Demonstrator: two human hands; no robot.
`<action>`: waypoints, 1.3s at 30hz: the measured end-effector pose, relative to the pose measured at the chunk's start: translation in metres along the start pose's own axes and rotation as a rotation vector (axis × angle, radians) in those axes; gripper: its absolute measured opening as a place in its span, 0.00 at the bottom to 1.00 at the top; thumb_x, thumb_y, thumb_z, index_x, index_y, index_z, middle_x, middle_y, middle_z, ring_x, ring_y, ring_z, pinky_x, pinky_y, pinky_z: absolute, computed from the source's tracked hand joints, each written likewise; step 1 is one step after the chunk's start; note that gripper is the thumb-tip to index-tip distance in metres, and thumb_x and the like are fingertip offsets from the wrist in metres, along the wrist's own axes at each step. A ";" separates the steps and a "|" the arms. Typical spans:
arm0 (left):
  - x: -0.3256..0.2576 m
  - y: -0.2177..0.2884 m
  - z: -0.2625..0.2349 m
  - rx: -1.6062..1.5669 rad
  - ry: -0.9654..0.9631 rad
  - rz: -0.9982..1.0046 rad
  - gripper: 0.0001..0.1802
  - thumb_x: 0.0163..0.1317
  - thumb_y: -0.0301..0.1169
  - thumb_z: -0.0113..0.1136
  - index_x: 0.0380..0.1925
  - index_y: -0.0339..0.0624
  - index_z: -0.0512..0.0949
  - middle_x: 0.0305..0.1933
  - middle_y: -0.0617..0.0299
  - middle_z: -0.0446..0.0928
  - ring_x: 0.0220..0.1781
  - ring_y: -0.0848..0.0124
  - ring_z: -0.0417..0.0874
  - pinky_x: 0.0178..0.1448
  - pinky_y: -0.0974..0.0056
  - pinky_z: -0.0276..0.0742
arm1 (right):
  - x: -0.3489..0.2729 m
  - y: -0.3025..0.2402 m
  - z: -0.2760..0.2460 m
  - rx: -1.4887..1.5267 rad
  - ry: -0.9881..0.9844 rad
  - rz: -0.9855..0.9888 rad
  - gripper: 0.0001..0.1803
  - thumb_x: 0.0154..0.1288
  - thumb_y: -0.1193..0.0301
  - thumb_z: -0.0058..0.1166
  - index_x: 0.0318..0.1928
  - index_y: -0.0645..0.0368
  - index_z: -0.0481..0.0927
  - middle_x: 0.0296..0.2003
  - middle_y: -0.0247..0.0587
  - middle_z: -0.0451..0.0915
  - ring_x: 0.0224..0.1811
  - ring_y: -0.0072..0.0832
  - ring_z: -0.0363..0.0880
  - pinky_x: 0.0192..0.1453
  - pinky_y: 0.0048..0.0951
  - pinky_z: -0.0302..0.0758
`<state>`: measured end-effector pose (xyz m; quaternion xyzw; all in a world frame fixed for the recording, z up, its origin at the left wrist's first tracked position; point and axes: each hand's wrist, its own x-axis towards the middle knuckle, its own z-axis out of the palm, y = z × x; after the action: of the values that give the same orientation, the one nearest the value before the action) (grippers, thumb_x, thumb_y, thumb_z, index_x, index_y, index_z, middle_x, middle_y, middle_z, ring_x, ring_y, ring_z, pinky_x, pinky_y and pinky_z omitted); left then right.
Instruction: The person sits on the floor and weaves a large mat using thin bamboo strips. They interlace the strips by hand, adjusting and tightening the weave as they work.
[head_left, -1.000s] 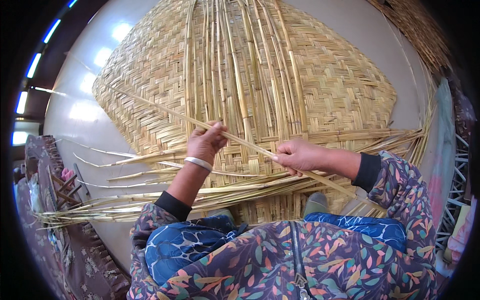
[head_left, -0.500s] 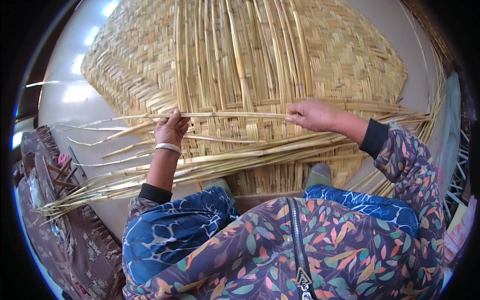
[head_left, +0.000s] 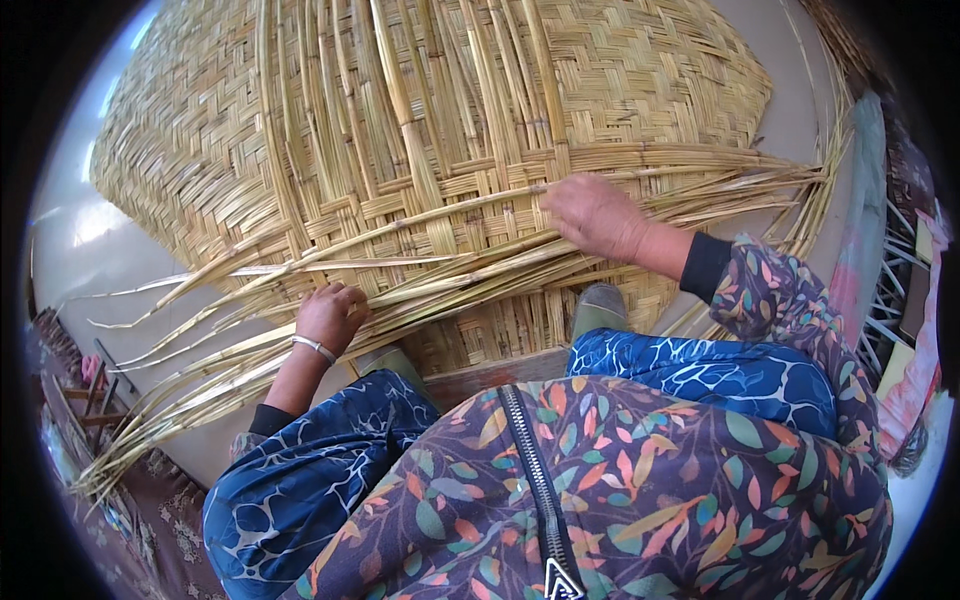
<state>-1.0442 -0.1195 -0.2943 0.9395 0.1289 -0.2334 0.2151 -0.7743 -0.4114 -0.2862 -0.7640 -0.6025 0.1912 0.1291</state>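
Note:
A large woven reed mat (head_left: 660,60) lies in front of me, with long upright strips raised at its middle. My right hand (head_left: 600,218) is closed, its fingertips pinching a long reed strip (head_left: 455,208) that slants down to the left across the weave. Nearer to me, my left hand (head_left: 330,318) is curled on the bundle of loose reed strips (head_left: 420,290); its fingers are closed around some of them, and just which ones is hidden. A pale bracelet (head_left: 314,348) circles that wrist.
My boots (head_left: 600,308) rest at the mat's near edge, beside a wooden board (head_left: 490,376). Dark patterned cloth (head_left: 170,540) and a small wooden frame (head_left: 95,405) lie at the left. A metal rack (head_left: 890,270) and draped fabric stand at the right.
My left hand has let go of the long strip and dropped toward me onto the loose bundle. That strip now lies slanting across the weave. The view has shifted to the right.

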 end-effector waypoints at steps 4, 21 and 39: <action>0.003 -0.017 -0.001 -0.233 0.054 -0.007 0.09 0.49 0.34 0.62 0.29 0.44 0.78 0.30 0.57 0.77 0.36 0.59 0.78 0.42 0.59 0.73 | -0.026 -0.017 0.013 0.012 -0.104 0.073 0.14 0.57 0.63 0.52 0.42 0.55 0.74 0.37 0.41 0.75 0.46 0.38 0.72 0.52 0.40 0.69; 0.027 0.007 -0.061 0.137 0.228 -0.100 0.16 0.51 0.43 0.63 0.22 0.43 0.74 0.19 0.56 0.75 0.22 0.61 0.76 0.27 0.58 0.70 | -0.022 -0.022 -0.035 0.081 0.084 0.274 0.14 0.60 0.55 0.50 0.32 0.53 0.75 0.25 0.39 0.77 0.31 0.40 0.76 0.35 0.40 0.73; 0.056 -0.039 -0.126 0.497 0.261 -0.143 0.23 0.53 0.53 0.58 0.18 0.44 0.73 0.19 0.52 0.74 0.25 0.53 0.76 0.28 0.51 0.69 | -0.043 0.070 -0.027 0.046 -0.030 0.595 0.22 0.58 0.46 0.47 0.29 0.52 0.77 0.27 0.44 0.79 0.32 0.45 0.77 0.35 0.44 0.73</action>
<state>-0.9611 -0.0194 -0.2351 0.9740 0.1601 -0.1496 -0.0571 -0.7096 -0.4691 -0.2862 -0.9011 -0.3493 0.2455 0.0757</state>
